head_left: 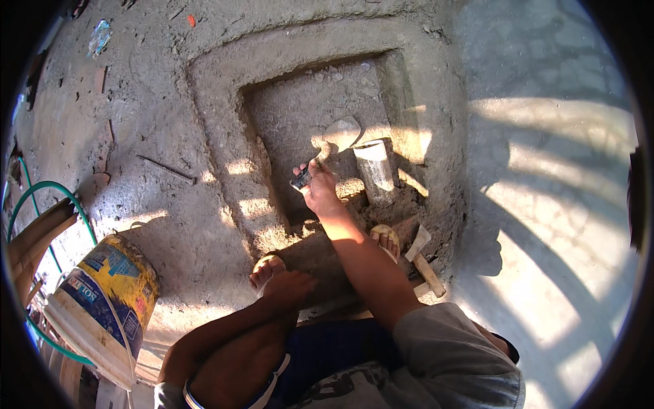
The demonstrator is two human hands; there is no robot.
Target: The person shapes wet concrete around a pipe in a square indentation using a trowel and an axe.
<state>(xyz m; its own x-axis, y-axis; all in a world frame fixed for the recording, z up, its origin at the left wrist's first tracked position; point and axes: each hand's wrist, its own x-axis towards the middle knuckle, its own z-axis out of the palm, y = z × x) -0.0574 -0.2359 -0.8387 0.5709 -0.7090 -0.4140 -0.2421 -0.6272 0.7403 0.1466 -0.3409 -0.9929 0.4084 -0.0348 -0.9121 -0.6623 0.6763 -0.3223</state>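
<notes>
A: Item one, trowel [338,133]?
B: Gripped by its handle in the right hand [319,191], fingers closed round it; blade lies flat on the wet cement of the square pit [306,109], near its lower right corner, just beside the upright pipe stub [375,169] — laid so for smoothing, I judge.
A: Arm pose?
B: Right forearm stretched forward from the crouch, wrist dipped. Left hand [289,286] rests closed on the knee, holding nothing visible.

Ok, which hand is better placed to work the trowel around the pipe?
Right. The right hand holds the trowel close to the pipe; the left hand rests back near the sandalled foot.
</notes>
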